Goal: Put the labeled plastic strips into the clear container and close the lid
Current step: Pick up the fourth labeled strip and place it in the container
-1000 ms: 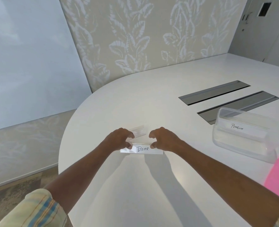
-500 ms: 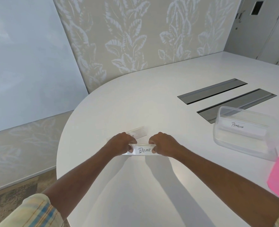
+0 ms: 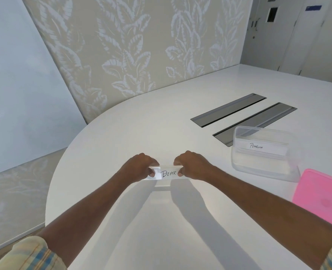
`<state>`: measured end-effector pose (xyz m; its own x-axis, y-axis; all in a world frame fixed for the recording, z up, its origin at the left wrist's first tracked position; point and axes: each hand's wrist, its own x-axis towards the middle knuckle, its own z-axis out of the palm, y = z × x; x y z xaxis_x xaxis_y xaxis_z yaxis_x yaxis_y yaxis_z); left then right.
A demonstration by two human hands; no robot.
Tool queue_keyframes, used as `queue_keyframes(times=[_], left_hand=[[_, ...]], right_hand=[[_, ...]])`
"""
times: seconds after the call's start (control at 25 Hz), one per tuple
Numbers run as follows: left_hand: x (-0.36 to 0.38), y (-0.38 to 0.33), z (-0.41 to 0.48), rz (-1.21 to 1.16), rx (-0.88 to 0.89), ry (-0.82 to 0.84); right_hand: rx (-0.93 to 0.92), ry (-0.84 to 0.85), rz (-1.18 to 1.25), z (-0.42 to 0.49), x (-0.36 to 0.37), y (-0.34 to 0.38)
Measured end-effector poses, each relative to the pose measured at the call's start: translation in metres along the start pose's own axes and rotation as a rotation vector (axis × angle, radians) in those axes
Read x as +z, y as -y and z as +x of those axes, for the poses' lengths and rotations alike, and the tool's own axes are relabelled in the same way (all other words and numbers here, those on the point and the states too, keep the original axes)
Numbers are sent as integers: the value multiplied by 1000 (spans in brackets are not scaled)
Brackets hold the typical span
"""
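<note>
A clear plastic strip labeled "BEAR" (image 3: 168, 173) is held between both hands just above the white table (image 3: 161, 133). My left hand (image 3: 139, 166) grips its left end and my right hand (image 3: 192, 164) grips its right end, fingers curled over the top and thumbs in front. The clear container (image 3: 264, 168) stands open at the right with a strip labeled "PENGUIN" (image 3: 258, 147) leaning inside it. The pink lid (image 3: 324, 197) lies flat on the table in front of the container.
Two grey recessed cable slots (image 3: 229, 110) run across the table behind the container. The table's rounded edge curves along the left, with floor beyond. A leaf-patterned wall stands behind the table.
Both hands closed on the ends of the "BEAR" strip and lifted it upright. The second clear strip seen behind it earlier is hidden behind the hands now.
</note>
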<state>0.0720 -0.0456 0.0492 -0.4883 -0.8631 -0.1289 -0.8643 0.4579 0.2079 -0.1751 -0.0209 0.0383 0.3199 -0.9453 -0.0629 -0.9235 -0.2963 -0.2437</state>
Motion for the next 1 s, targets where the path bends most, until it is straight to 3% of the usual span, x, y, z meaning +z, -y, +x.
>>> queue_keyframes(times=[0.68, 1.0], left_hand=[[-67, -210, 143, 210, 254, -159], [-60, -298, 213, 290, 323, -158]], right_hand=[[265, -284, 65, -83, -115, -188], [409, -309, 161, -105, -126, -281]])
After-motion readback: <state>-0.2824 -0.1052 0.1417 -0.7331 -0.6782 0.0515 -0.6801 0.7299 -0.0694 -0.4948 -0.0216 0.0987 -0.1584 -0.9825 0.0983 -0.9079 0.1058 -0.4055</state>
